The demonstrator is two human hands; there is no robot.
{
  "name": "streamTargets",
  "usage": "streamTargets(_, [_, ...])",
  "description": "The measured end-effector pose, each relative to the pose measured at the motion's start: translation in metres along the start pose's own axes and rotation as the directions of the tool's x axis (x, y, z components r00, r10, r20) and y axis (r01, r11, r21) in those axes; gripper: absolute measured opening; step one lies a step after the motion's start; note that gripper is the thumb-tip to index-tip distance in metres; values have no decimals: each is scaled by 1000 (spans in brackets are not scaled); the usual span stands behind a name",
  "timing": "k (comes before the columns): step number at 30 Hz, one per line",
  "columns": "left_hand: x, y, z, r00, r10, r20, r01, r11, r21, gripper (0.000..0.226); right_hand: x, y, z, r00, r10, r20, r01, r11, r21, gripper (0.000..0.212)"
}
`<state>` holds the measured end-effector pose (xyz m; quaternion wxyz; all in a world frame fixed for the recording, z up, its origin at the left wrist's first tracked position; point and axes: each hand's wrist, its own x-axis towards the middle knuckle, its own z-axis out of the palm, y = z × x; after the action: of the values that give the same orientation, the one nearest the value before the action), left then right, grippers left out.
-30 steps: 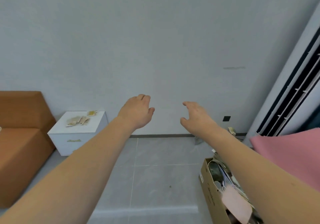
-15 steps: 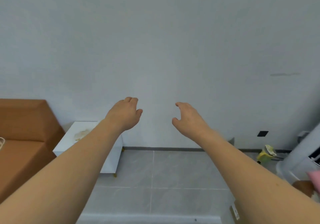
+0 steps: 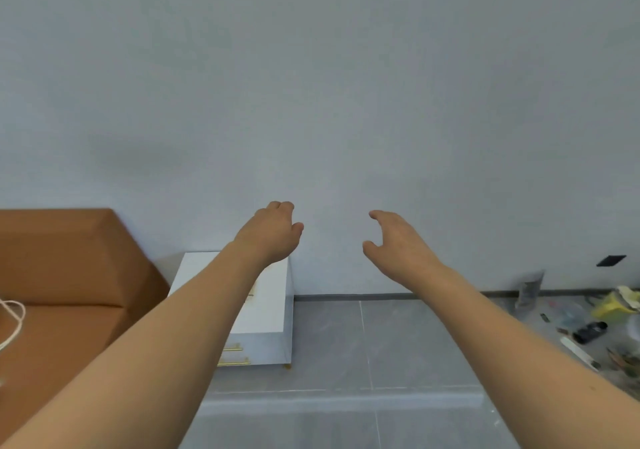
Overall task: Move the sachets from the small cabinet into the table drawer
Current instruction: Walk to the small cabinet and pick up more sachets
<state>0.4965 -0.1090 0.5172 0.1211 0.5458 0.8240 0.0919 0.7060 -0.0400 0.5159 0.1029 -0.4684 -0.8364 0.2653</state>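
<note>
Both bare forearms are stretched forward in the head view, with the hands raised in front of a plain grey-white wall (image 3: 311,84). The left hand (image 3: 272,233) is seen from the back, its fingers loosely curled downward and its thumb tucked toward the right; nothing is held in it and nothing is touched by it. The right hand (image 3: 398,240) is likewise held in the air, its fingers bent in a relaxed, half-open curve with the thumb spread below them, and nothing is gripped. Below the left wrist, a small white rectangular cabinet (image 3: 270,310) with thin gold bar handles (image 3: 233,356) is set on the grey tiled floor (image 3: 398,344) against the wall, just beside a brown upholstered sofa (image 3: 69,275). Most of the cabinet top is hidden by the left forearm; only a sliver of the pale tan sachets (image 3: 254,287) is seen at the arm's edge, lying on the cabinet top. A thin white cord (image 3: 14,317) is draped on the sofa seat. At the right edge, scattered clutter lies on the floor near the wall, including a yellow object (image 3: 614,304) and a small black cylinder (image 3: 588,330); a black wall socket (image 3: 611,260) is set above it. No readable writing or brand mark is made out anywhere.
</note>
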Motion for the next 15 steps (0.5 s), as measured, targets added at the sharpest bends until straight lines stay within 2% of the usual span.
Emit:
streamTargets(3, [40, -41, 8, 996, 22, 84, -27, 998, 60, 49, 55, -15, 35, 999, 38, 17, -39, 998, 47, 61])
streamTargets(8, [106, -123, 8, 986, -25, 167, 5, 993, 117, 51, 135, -47, 108, 993, 79, 89, -91, 985, 143, 60])
streamTargets(15, [200, -250, 8, 957, -76, 281, 52, 994, 91, 55, 222, -107, 204, 959, 220, 178, -253, 948, 192, 60])
